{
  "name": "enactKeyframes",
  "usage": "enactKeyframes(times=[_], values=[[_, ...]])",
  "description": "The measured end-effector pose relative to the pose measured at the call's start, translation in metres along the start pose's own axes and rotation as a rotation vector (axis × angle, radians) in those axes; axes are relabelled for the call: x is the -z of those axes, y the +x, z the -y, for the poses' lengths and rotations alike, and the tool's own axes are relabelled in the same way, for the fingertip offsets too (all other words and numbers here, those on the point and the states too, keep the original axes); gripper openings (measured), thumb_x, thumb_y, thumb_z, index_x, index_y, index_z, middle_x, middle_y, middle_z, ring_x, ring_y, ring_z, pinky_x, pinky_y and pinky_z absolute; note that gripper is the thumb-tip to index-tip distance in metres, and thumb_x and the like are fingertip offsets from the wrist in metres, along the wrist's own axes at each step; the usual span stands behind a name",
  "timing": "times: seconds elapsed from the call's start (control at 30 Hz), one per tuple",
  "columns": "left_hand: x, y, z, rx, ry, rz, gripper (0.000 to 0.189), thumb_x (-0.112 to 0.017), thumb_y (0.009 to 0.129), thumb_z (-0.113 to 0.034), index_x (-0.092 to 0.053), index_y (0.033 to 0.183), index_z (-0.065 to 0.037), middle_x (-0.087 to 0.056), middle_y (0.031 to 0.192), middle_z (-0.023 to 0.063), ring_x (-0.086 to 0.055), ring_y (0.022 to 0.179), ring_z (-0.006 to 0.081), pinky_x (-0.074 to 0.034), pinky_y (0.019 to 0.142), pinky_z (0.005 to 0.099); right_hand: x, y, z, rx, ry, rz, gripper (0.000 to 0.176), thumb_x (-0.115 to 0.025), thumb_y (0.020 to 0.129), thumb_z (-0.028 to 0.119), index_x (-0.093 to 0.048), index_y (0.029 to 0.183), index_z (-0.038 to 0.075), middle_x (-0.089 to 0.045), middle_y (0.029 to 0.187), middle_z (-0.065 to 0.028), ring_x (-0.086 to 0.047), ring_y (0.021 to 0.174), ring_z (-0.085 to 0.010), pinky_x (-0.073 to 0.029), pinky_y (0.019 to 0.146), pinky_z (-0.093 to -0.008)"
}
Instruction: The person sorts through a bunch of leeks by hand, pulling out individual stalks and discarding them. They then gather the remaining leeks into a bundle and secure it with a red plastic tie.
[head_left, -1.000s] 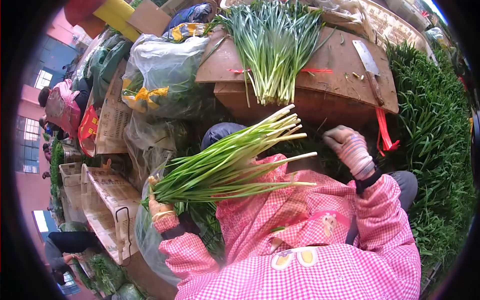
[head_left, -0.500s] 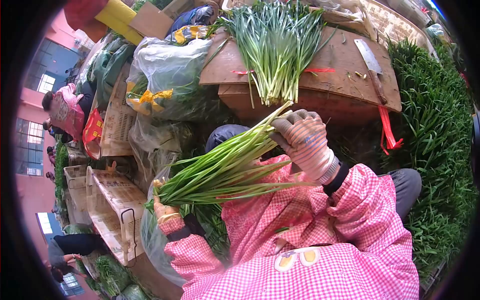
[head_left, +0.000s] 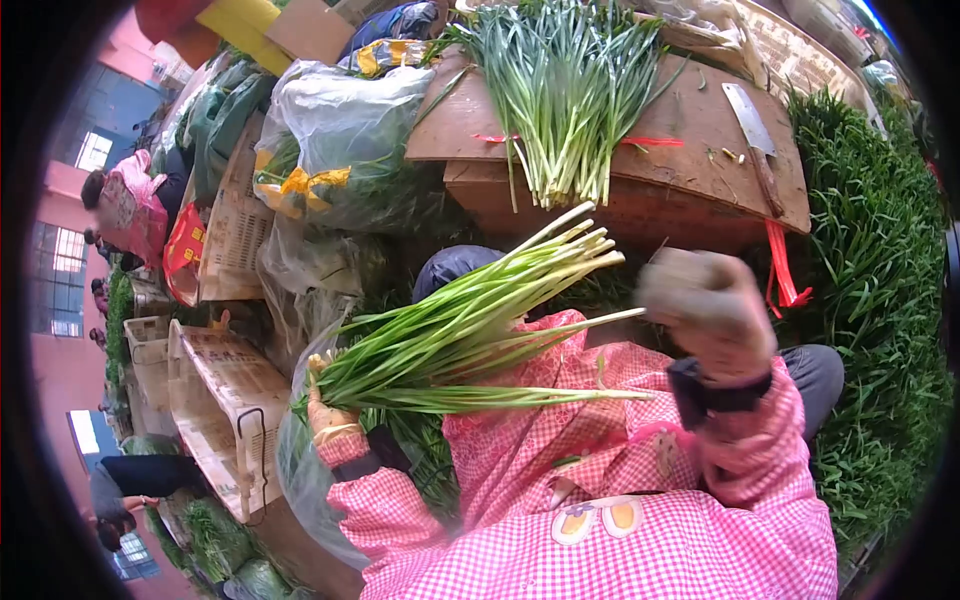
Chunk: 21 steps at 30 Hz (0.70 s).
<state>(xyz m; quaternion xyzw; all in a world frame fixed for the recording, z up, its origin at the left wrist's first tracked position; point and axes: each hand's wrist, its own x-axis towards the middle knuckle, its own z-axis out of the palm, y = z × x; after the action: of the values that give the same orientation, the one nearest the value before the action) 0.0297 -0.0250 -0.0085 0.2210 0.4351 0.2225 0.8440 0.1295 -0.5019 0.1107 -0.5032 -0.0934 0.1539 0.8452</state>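
1. Head view, writing: red bag (head_left: 184, 250) w/ yellow marks, too small to read.
2. My L hand (head_left: 332, 418) is clamped on the leafy end of the green stalks (head_left: 450, 330), above my pink checked smock (head_left: 640, 535). R hand (head_left: 708, 305) blurred near pale ends; can't tell if open.
3. Wooden board (head_left: 700, 185): 2nd bunch (head_left: 565, 100), metal-bladed knife (head_left: 750, 125).

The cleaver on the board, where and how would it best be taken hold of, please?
Grip the cleaver by its wooden handle, probably from the near side: it seems to lie flat on the board, handle nearest, blade pointing away.
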Motion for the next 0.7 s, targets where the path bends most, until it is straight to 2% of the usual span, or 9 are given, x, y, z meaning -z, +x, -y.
enactKeyframes(times=[0.07, 0.13, 0.17, 0.27, 0.3, 0.4, 0.47, 0.57, 0.7], values=[[0.003, 0.002, 0.001, -0.006, -0.010, -0.008, 0.033, -0.041, 0.094, -0.027, -0.060, 0.115, -0.010, -0.061, 0.116, 0.0092, -0.055, 0.109, 0.0289, -0.041, 0.094, 0.0523, 0.037, -0.013, 0.003, 0.264, 0.342, 0.307, 0.015, -0.062, 0.073, 0.014, -0.064, 0.075, 0.000, -0.062, 0.079, -0.0123, -0.059, 0.071, -0.0208, -0.045, 0.059, -0.0288], [0.013, 0.008, 0.002, 0.104, -0.129, 0.164, 0.034, -0.039, 0.095, -0.027, -0.060, 0.115, -0.010, -0.060, 0.116, 0.0088, -0.055, 0.109, 0.0278, -0.041, 0.095, 0.0514, 0.070, -0.031, 0.012, -0.285, -0.070, -0.037, 0.018, -0.062, 0.075, 0.021, -0.064, 0.076, 0.003, -0.063, 0.079, -0.0098, -0.060, 0.070, -0.0224, -0.045, 0.057, -0.0303], [0.018, 0.011, 0.000, 0.154, -0.184, 0.254, 0.034, -0.039, 0.095, -0.027, -0.060, 0.116, -0.010, -0.060, 0.117, 0.0086, -0.055, 0.109, 0.0273, -0.041, 0.095, 0.0510, 0.071, -0.031, 0.006, -0.260, -0.419, -0.045, 0.019, -0.064, 0.075, 0.022, -0.064, 0.076, 0.003, -0.062, 0.078, -0.0105, -0.059, 0.069, -0.0238, -0.045, 0.058, -0.0316], [-0.025, -0.023, 0.012, -0.043, -0.041, -0.053, 0.035, -0.037, 0.096, -0.027, -0.059, 0.118, -0.010, -0.059, 0.119, 0.0080, -0.054, 0.110, 0.0267, -0.041, 0.096, 0.0496, 0.070, -0.026, -0.026, -0.142, -1.448, -0.055, 0.021, -0.070, 0.073, 0.024, -0.063, 0.075, 0.004, -0.059, 0.073, -0.0126, -0.058, 0.066, -0.0279, -0.045, 0.059, -0.0357], [-0.021, -0.029, 0.011, -0.032, 0.021, -0.087, 0.035, -0.037, 0.096, -0.027, -0.059, 0.117, -0.009, -0.059, 0.118, 0.0080, -0.054, 0.110, 0.0267, -0.041, 0.096, 0.0493, 0.047, -0.021, -0.023, -0.031, -1.149, -0.095, 0.023, -0.074, 0.067, 0.022, -0.060, 0.069, 0.003, -0.054, 0.066, -0.0124, -0.054, 0.062, -0.0298, -0.043, 0.057, -0.0386], [-0.033, -0.028, 0.011, -0.033, -0.144, -0.042, 0.031, -0.042, 0.094, -0.023, -0.062, 0.112, -0.007, -0.062, 0.113, 0.0089, -0.054, 0.111, 0.0262, -0.041, 0.096, 0.0477, -0.004, -0.006, -0.042, 0.424, -1.156, 0.172, 0.019, -0.074, 0.064, 0.009, -0.059, 0.075, 0.005, -0.056, 0.070, -0.0092, -0.053, 0.063, -0.0273, -0.042, 0.053, -0.0354], [-0.031, -0.027, 0.007, -0.011, -0.156, -0.056, 0.029, -0.043, 0.093, -0.019, -0.061, 0.112, -0.006, -0.063, 0.112, 0.0089, -0.055, 0.109, 0.0250, -0.041, 0.097, 0.0462, -0.041, -0.001, -0.057, 0.294, -1.280, 0.253, 0.017, -0.064, 0.070, 0.013, -0.060, 0.086, 0.011, -0.058, 0.083, -0.0077, -0.059, 0.083, -0.0270, -0.046, 0.070, -0.0395], [-0.016, -0.025, -0.007, 0.148, -0.322, 0.205, 0.029, -0.042, 0.094, -0.017, -0.061, 0.112, -0.005, -0.064, 0.110, 0.0090, -0.057, 0.107, 0.0232, -0.041, 0.097, 0.0446, -0.064, 0.012, -0.085, 0.448, -1.570, 0.210, 0.013, -0.056, 0.074, 0.017, -0.059, 0.085, 0.012, -0.057, 0.080, -0.0058, -0.059, 0.080, -0.0232, -0.046, 0.066, -0.0365], [-0.015, -0.019, -0.004, -0.044, -0.115, 0.052, 0.031, -0.040, 0.095, -0.018, -0.059, 0.114, -0.006, -0.062, 0.113, 0.0094, -0.058, 0.106, 0.0215, -0.041, 0.098, 0.0433, -0.073, 0.022, -0.093, 0.594, -1.723, 0.367, 0.013, -0.055, 0.074, 0.019, -0.058, 0.084, 0.012, -0.055, 0.076, -0.0043, -0.059, 0.077, -0.0213, -0.046, 0.064, -0.0350]])
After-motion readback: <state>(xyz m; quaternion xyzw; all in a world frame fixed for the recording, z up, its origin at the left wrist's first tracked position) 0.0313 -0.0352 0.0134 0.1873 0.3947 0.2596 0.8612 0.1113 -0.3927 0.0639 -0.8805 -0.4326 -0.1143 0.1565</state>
